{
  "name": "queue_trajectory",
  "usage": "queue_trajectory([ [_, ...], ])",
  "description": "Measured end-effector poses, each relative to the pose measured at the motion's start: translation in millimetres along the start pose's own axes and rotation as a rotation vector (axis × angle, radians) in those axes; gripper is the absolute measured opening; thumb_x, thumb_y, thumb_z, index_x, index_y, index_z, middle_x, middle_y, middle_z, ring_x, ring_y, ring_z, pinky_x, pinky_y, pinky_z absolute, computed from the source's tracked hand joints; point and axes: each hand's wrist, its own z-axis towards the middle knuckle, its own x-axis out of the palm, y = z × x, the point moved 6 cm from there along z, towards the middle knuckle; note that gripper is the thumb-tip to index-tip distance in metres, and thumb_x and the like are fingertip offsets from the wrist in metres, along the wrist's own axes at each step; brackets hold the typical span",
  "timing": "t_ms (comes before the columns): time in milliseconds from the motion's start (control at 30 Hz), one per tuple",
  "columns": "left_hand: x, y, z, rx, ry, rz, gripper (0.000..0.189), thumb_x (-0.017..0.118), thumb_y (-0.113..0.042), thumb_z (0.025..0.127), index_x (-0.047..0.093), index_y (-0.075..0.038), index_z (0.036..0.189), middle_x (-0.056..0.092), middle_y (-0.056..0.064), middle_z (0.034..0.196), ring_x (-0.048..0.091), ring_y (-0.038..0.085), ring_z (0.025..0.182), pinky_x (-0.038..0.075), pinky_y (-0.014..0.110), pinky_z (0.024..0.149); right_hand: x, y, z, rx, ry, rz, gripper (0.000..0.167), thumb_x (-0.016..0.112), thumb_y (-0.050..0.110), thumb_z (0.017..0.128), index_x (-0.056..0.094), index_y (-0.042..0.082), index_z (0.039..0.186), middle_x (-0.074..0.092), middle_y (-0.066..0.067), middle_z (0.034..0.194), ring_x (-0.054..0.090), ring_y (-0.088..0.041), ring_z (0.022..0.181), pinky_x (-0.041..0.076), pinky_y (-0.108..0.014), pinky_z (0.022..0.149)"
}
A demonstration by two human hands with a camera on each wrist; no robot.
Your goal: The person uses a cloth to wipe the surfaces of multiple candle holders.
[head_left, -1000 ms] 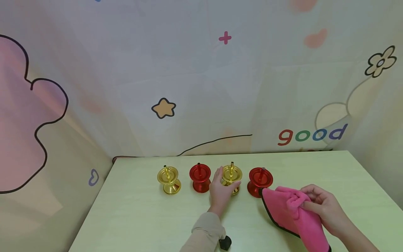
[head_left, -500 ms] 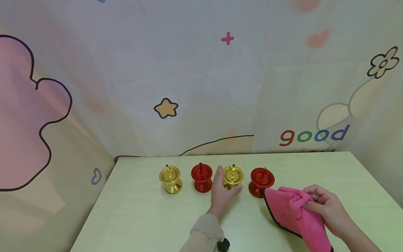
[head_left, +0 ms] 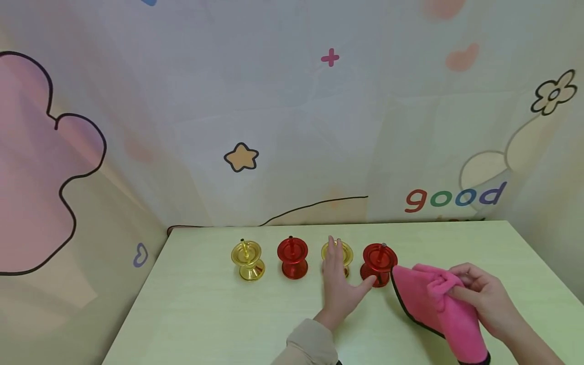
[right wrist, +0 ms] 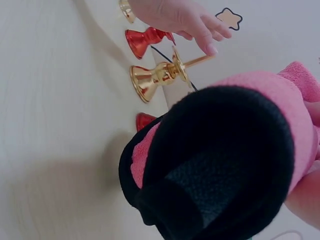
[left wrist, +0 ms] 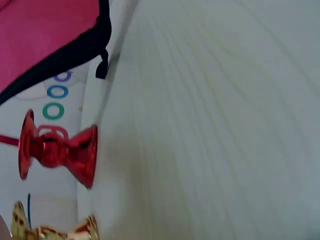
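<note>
Two gold and two red candle holders stand upright in an alternating row. My left hand (head_left: 342, 291) has its fingers extended and thumb spread, in front of the right gold candle holder (head_left: 347, 253) and partly hiding it. The thumb tip overlaps the right red candle holder (head_left: 379, 258); contact cannot be told. In the right wrist view the left hand (right wrist: 177, 17) appears apart from the gold candle holder (right wrist: 155, 77). A pink cloth with black edging (head_left: 417, 294) hangs bunched from my right hand (head_left: 490, 299), pinched between thumb and fingers.
Farther left stand a red candle holder (head_left: 293, 258) and a gold candle holder (head_left: 247, 259). They rest on a pale wooden table (head_left: 205, 314). A printed fabric backdrop (head_left: 292, 126) rises along the table's back edge.
My left hand has moved right, from beside the right gold candle holder to in front of it, toward the right red one. The right hand and pink cloth have shifted slightly right.
</note>
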Motion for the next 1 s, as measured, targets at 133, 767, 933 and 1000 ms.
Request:
queue_trajectory([
  [133, 9.6, -15.1, 1.8, 0.062, 0.066, 0.030, 0.090, 0.068, -0.041, 0.073, 0.017, -0.011, 0.141, 0.012, 0.005, 0.149, 0.025, 0.028, 0.132, 0.036, 0.050, 0.096, -7, 3, 1.1, 0.008, -0.019, 0.014, 0.034, 0.046, -0.010, 0.085, 0.061, 0.019, 0.096, 0.066, 0.008, 0.086, 0.061, -0.006, 0.075, 0.053, -0.023, 0.061],
  [767, 62.0, 5.1, 13.7, -0.352, 0.442, -0.013, 0.101, 0.069, -0.050, 0.067, 0.014, -0.009, 0.142, 0.013, 0.003, 0.149, 0.022, 0.021, 0.134, 0.032, 0.037, 0.103, -26, 7, -0.2, 0.018, -0.246, 0.064, 0.029, 0.052, -0.007, 0.083, 0.061, 0.020, 0.090, 0.067, 0.010, 0.080, 0.062, -0.005, 0.070, 0.052, -0.019, 0.058],
  [933, 69.0, 10.6, 16.1, -0.355, 0.450, 0.016, 0.096, 0.070, -0.048, 0.069, 0.020, -0.007, 0.141, 0.018, 0.006, 0.148, 0.024, 0.021, 0.133, 0.033, 0.036, 0.103, -29, 5, -1.2, 0.041, -0.272, 0.056, 0.025, 0.055, -0.003, 0.083, 0.061, 0.021, 0.090, 0.067, 0.011, 0.080, 0.062, -0.005, 0.070, 0.052, -0.019, 0.058],
  [1000, 70.8, 11.6, 17.2, -0.345, 0.446, 0.027, 0.093, 0.070, -0.046, 0.069, 0.023, -0.007, 0.140, 0.021, 0.008, 0.147, 0.025, 0.021, 0.133, 0.033, 0.035, 0.103, -29, 5, -1.6, 0.045, -0.275, 0.058, 0.025, 0.055, -0.002, 0.083, 0.061, 0.021, 0.090, 0.066, 0.011, 0.080, 0.062, -0.005, 0.070, 0.052, -0.020, 0.058],
])
